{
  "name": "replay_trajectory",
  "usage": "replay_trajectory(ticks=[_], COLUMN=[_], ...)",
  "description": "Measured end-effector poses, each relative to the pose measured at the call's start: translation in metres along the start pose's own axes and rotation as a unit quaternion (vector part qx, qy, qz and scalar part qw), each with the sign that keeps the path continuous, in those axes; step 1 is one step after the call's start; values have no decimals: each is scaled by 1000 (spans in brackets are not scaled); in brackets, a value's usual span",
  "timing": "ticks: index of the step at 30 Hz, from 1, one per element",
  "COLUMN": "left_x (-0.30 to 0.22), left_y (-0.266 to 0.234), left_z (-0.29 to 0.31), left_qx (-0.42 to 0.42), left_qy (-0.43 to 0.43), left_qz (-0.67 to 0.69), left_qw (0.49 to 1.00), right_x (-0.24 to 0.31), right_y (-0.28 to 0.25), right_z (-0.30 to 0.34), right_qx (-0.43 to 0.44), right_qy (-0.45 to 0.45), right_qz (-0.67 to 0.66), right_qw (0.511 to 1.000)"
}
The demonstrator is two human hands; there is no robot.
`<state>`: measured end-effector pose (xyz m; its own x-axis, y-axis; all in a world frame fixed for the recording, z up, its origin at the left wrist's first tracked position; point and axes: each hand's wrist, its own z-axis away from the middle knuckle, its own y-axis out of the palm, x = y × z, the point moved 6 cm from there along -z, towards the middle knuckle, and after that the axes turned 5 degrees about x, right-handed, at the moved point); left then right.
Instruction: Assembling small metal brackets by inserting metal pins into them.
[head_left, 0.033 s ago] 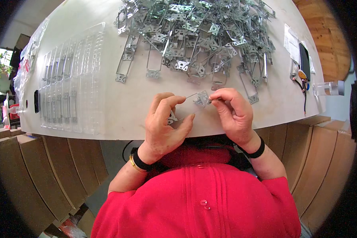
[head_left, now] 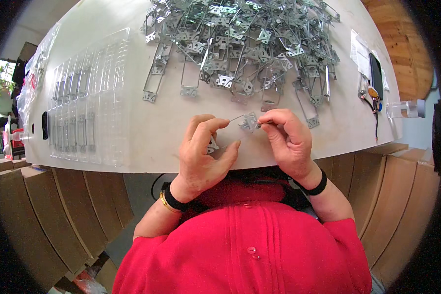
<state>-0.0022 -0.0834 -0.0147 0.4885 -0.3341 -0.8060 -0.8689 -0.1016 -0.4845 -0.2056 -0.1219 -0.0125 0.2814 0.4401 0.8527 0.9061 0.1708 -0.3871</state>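
Head view: two bare hands work on one wire-and-plate bracket (head_left: pixel 250 122) above the near edge of the white table (head_left: pixel 154 139). The left hand (head_left: pixel 201 153) curls around the bracket's left end, its thumb and forefinger apart on either side of the wire frame, with a plate partly visible inside the palm. The right hand (head_left: pixel 290 143) has thumb and forefinger together in a pinch at the right edge of the other plate—whether a small separate part lies between these fingertips cannot be told. Compared with the preceding picture, no clear change appears beyond, at most, a very slight shift of the right hand; the work on this piece therefore seems to be at the same stage, a fine adjustment by judgement. Beyond the hands lies a large heap of similar brackets (head_left: pixel 240 46), its nearest pieces just past the held one. To the left, a clear plastic tray (head_left: pixel 118 105) carries metal pieces (head_left: pixel 73 84) in two rows—well apart from both hands.
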Motion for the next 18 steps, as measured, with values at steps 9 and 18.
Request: replay_trajectory(ticks=[9,18], left_x=[-1,-2], left_y=[0,1], left_z=[-2,-1], left_qx=[-3,5], left_qy=[2,-7], left_qz=[2,-5], left_qw=[1000,1000], right_x=[-1,0], right_y=[1,1], right_z=[-1,-1], right_qx=[7,13], right_qy=[-20,-17], right_qz=[15,25], right_qw=[1000,999])
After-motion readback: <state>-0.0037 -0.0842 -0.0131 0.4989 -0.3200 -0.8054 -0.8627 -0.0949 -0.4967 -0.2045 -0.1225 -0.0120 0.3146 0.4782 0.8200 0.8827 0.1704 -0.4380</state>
